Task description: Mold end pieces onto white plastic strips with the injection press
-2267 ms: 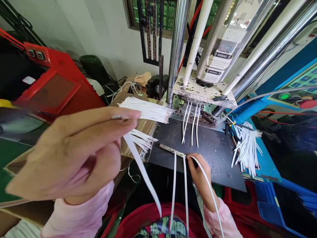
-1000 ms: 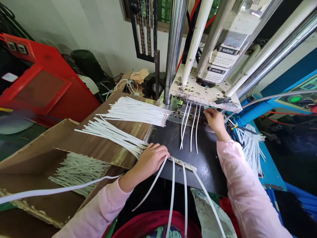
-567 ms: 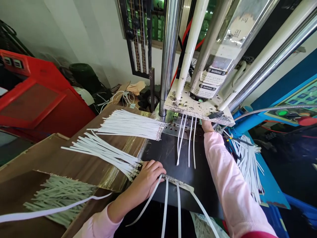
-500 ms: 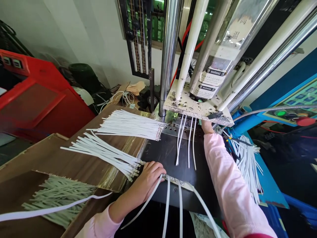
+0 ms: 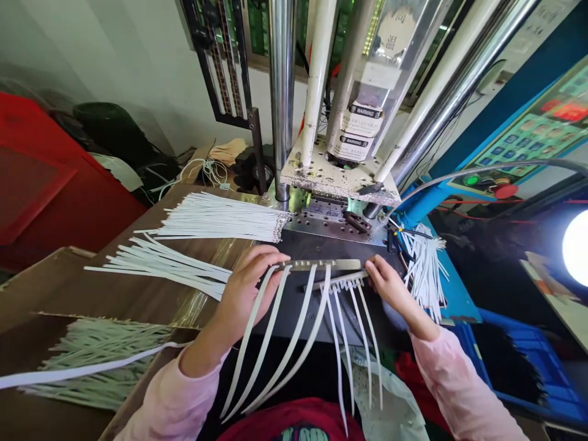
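Observation:
My left hand (image 5: 248,288) is closed on the left end of a narrow metal bar (image 5: 346,264), held above the black work surface. Several flat white strips (image 5: 294,327) are set in this bar and droop toward me. My right hand (image 5: 386,282) pinches the right end of a second slim bar (image 5: 328,284), just nearer to me and partly behind the first bar's strips. From that one hang several thinner white cords (image 5: 362,315), with small lumps where they meet the bar. Beyond both hands stands the press, its pale upper plate (image 5: 340,177) raised over a metal bed (image 5: 316,222).
At left, two bundles of white strips (image 5: 220,215) lie on a brown board (image 5: 156,294); more strips (image 5: 101,355) fill a box below. Another pile (image 5: 420,263) rests on the blue machine table (image 5: 454,306) at right. A control panel (image 5: 528,147) and bright lamp (image 5: 576,248) are farther right.
My right hand has come out from under the press plate with the corded bar, toward me. My left hand has brought its bar up and forward beside it. The camera view has shifted right.

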`<state>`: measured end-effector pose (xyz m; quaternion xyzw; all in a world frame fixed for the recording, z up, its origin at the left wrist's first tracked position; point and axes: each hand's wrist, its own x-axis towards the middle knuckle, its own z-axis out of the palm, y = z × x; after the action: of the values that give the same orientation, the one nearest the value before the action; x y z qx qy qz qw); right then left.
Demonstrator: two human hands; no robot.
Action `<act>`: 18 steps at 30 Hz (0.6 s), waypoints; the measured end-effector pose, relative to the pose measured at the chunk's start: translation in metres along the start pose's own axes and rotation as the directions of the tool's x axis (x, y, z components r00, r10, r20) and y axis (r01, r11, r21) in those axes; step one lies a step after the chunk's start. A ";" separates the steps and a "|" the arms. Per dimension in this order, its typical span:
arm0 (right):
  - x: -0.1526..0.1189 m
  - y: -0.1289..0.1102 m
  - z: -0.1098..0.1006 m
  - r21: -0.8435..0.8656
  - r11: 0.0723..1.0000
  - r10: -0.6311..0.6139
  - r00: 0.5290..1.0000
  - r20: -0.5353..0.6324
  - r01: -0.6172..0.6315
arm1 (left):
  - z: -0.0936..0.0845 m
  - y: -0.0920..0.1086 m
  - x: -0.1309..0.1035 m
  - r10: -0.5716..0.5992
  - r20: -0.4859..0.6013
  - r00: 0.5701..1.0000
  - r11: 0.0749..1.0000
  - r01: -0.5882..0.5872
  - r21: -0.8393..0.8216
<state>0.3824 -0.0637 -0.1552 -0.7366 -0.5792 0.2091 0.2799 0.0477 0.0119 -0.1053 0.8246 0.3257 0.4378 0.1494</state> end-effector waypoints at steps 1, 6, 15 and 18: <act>-0.011 -0.002 -0.005 -0.123 0.992 -0.001 1.000 0.008 0.001 | -0.001 -0.001 0.003 0.018 0.008 1.000 1.000 -0.018 0.014; -0.022 -0.035 -0.030 0.051 0.991 -0.121 0.993 0.007 0.120 | 0.006 -0.003 0.015 0.112 0.045 0.993 0.993 -0.114 0.032; 0.073 -0.047 -0.005 0.319 0.910 -0.266 0.963 -0.042 0.265 | 0.079 -0.051 0.072 -0.104 0.025 0.994 0.994 0.104 0.026; 0.124 -0.027 0.002 0.026 0.965 -0.256 0.958 -0.132 0.261 | 0.114 -0.080 0.106 -0.276 0.131 0.952 0.961 0.275 0.024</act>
<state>0.3906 0.0614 -0.1372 -0.6601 -0.6467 0.1357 0.3571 0.1514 0.1466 -0.1472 0.7988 0.4281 0.3558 0.2282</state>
